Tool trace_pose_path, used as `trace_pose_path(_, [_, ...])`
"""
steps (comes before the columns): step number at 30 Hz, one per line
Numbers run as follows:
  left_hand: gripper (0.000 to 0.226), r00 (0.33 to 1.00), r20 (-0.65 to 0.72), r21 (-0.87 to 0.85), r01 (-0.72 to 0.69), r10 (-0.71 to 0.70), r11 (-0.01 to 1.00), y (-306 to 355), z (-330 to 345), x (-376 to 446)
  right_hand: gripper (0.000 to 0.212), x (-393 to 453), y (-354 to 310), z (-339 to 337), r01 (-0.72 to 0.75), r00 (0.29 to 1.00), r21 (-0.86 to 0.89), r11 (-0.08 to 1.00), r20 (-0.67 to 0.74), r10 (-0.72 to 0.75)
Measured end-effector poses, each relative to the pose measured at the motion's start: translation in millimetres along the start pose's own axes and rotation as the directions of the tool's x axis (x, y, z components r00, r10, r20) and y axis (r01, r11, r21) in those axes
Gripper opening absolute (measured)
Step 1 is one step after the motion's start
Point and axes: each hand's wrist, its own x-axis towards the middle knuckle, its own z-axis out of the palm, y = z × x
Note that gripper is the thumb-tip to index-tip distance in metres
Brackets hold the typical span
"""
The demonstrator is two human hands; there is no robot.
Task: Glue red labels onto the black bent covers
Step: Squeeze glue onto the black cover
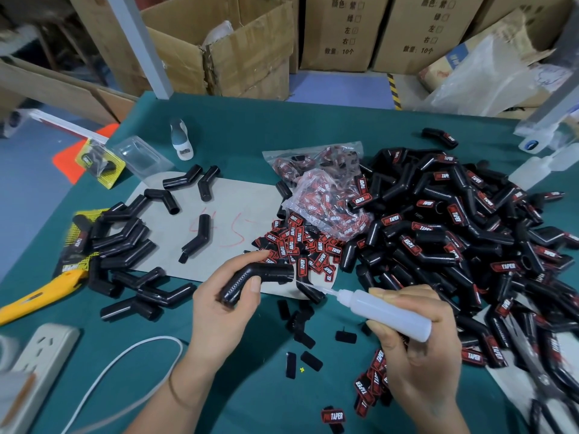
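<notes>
Black and bent, one cover (255, 277) sits gripped in the left hand (224, 308) above the green counter (250, 386). The right hand (416, 346) clasps a translucent glue bottle (385, 311), nozzle toward it. Red labels (300, 245) reading "TAPER" lie heaped just beyond; labelled covers (454, 230) pile right.
</notes>
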Motion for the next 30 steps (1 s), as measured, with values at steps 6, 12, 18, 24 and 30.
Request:
trace_pose_path(6, [0.03, 1.0, 0.007, -0.012, -0.008, 0.008, 1.0, 2.1, 1.6, -0.3, 0.03, 0.7, -1.2, -0.9, -0.003, 1.0, 0.004, 1.0, 0.002, 0.003])
trace_pose_path(12, [0.033, 0.999, 0.026, 0.017, -0.032, 0.032, 0.999, 3.9, 2.5, -1.6, 0.03, 1.9, -1.7, 0.2, 0.013, 1.0, 0.0, 1.0, -0.01, -0.013])
trace_pose_path(18, [0.035, 0.999, 0.028, 0.03, -0.044, 0.043, 0.999, 4.7, 2.4, -1.9, 0.03, -0.2, -1.0, -0.2, -0.005, 1.0, 0.013, 1.0, -0.001, 0.005])
trace_pose_path(24, [0.035, 0.999, 0.024, 0.027, -0.049, 0.048, 0.998, 4.5, 3.4, -1.1, 0.03, -0.7, -0.5, 0.3, -0.015, 1.0, 0.024, 1.0, 0.001, 0.015])
trace_pose_path(30, [0.034, 0.999, 0.014, 0.026, -0.044, 0.043, 0.999, 3.8, 3.8, -1.6, 0.029, -0.5, 0.4, 0.5, -0.023, 1.0, 0.027, 0.999, -0.004, 0.024])
